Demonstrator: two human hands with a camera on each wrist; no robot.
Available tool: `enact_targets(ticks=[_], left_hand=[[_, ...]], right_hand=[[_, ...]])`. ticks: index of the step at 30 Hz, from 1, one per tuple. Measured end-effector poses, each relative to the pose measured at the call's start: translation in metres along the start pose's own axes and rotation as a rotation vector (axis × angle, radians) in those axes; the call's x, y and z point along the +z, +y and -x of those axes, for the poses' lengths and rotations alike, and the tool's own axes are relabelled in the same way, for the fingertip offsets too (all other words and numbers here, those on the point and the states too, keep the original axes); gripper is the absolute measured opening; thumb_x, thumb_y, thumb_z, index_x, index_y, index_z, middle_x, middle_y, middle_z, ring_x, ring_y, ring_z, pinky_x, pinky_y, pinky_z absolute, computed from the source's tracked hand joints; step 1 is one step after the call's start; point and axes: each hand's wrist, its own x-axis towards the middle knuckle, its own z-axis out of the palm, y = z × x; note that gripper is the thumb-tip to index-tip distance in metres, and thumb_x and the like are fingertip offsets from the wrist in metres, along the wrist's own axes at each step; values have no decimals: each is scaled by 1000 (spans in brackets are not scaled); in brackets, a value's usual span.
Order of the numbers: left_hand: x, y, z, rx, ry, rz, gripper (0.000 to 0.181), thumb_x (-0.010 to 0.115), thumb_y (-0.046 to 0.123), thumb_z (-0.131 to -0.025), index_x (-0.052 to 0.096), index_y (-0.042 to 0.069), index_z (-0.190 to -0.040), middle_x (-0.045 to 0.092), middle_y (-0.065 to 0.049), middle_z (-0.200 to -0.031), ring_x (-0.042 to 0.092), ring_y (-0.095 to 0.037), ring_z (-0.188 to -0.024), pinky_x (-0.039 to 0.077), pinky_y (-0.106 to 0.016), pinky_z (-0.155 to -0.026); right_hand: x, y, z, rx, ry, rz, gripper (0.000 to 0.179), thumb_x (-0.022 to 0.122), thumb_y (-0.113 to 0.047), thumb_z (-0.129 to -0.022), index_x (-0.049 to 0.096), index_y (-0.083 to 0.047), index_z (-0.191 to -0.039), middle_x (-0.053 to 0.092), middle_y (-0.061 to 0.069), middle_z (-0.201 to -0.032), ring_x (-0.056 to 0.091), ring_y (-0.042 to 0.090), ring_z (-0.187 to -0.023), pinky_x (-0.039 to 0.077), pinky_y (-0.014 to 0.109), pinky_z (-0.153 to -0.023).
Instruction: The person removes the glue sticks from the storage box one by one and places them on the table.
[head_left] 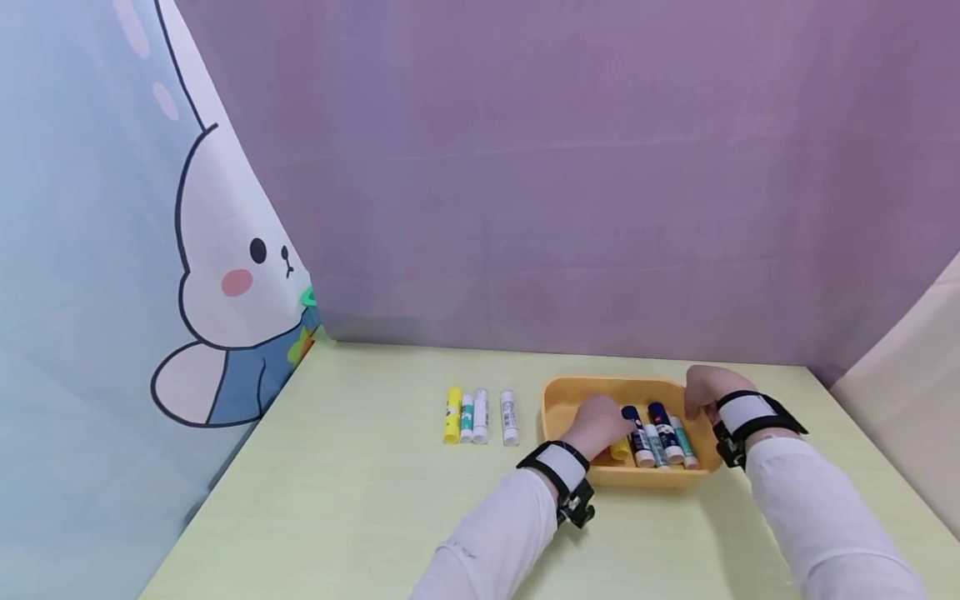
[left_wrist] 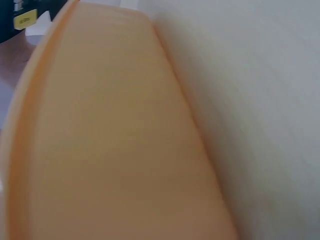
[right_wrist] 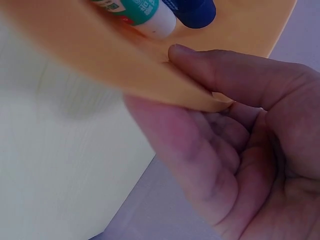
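Note:
A yellow-orange plastic tray (head_left: 637, 477) stands on the table with several glue sticks in it. Among them are a dark blue glue stick (head_left: 664, 429) with a white end and a teal-and-white glue stick (right_wrist: 142, 15). My left hand (head_left: 597, 423) reaches down into the tray's left half, above a yellow glue stick (head_left: 620, 451); its fingertips are hidden, so its grasp is unclear. At the right end my right hand (right_wrist: 220, 145) grips the tray's rim, thumb inside and fingers beneath the outer side. The left wrist view shows mostly the tray's outer wall (left_wrist: 110, 125).
Left of the tray, a yellow glue stick (head_left: 452, 415), a small teal-labelled one (head_left: 467, 418) and a white one (head_left: 481, 417) lie side by side. Another white glue stick (head_left: 509, 418) lies slightly apart. A purple curtain (head_left: 570, 183) hangs behind the pale green table (head_left: 337, 500).

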Motion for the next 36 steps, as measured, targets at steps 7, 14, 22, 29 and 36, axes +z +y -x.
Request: enact_targets(ticks=[7, 14, 22, 29, 36], left_hand=[[-22, -9, 1, 24, -28, 97, 28, 69, 28, -85, 58, 7, -71, 54, -4, -57, 56, -18, -37, 46, -26, -37], [-52, -13, 9, 20, -41, 158, 40, 69, 29, -85, 48, 2, -104, 54, -6, -61, 59, -21, -41, 55, -36, -52], [-84, -26, 18, 73, -27, 139, 49, 68, 27, -84, 43, -3, -114, 56, -8, -64, 59, -20, -42, 55, -35, -48], [-113, -41, 28, 88, -53, 114, 63, 65, 26, -86, 35, -5, -132, 59, -8, -64, 57, -18, -40, 54, -33, -47], [-140, -56, 42, 140, -26, 117, 33, 64, 24, -86, 48, 2, -106, 59, -9, -65, 58, -20, -42, 47, -26, -37]], right_hand=[[2, 1, -2, 4, 8, 6, 12, 66, -4, -79, 60, 3, -87, 45, 0, -53, 43, 10, -42, 42, 21, -44], [1, 1, 4, -23, 11, 24, 11, 66, -5, -78, 60, 3, -84, 47, 1, -56, 47, 11, -46, 46, 22, -46], [2, 2, 9, -59, 1, -7, 14, 63, -3, -79, 58, 7, -87, 55, 6, -62, 55, 14, -49, 51, 25, -49], [6, 5, 8, -86, -3, -2, 13, 59, -2, -77, 59, 8, -85, 62, 11, -65, 61, 15, -49, 54, 27, -51], [10, 8, 9, -131, 13, -5, 7, 58, -1, -77, 58, 6, -80, 61, 8, -63, 59, 13, -47, 53, 27, -49]])
